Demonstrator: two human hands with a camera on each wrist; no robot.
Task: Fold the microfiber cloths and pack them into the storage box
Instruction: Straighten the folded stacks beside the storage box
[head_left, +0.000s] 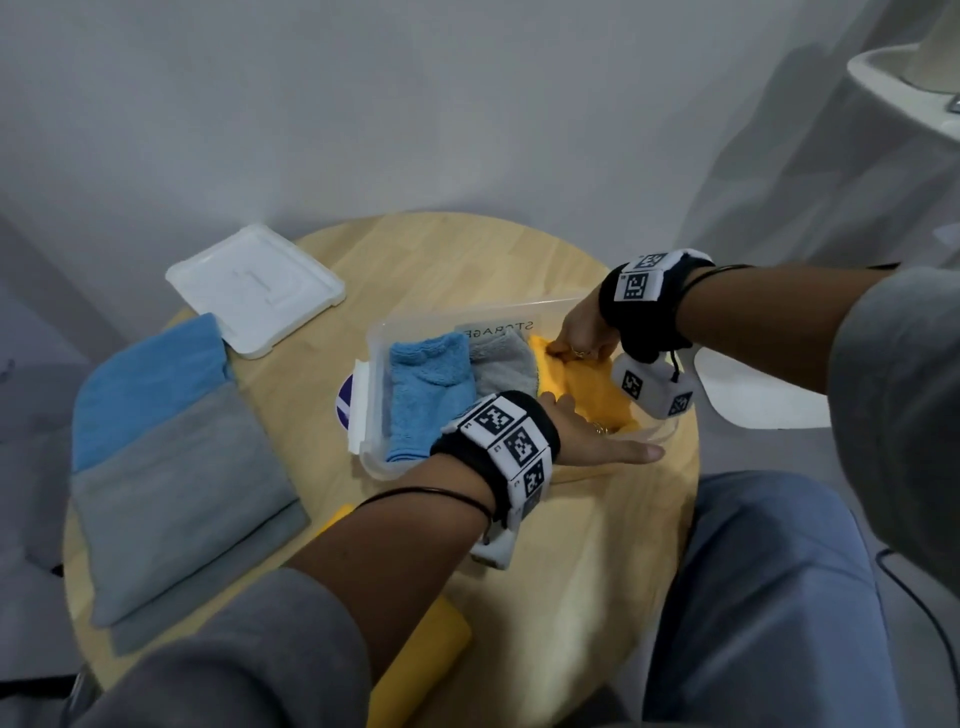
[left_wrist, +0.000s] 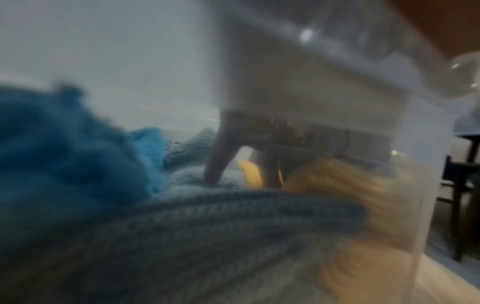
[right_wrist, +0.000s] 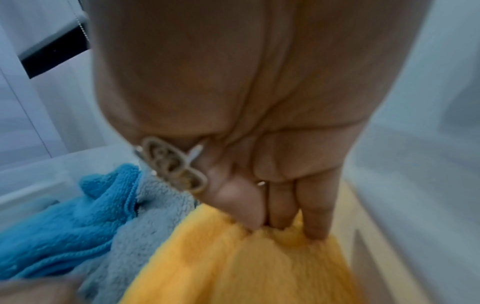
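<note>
A grey wall (head_left: 363, 104) is seen behind a round wooden table (head_left: 467, 249). The clear storage box (head_left: 395, 325) is set in the middle of the table. To the left of the box, a flat grey cloth (head_left: 182, 483) is laid over a flat blue cloth (head_left: 145, 374), and a white lid (head_left: 254, 288) is placed behind them. Inside the box, a blue cloth (head_left: 426, 389), a grey cloth (head_left: 504, 364) and a yellow cloth (head_left: 592, 389) are packed side by side. The yellow cloth's far end is pinched by the right hand (head_left: 582, 338). Its near end is pressed by the left hand (head_left: 597, 431), with the thumb held straight along the box rim.
</note>
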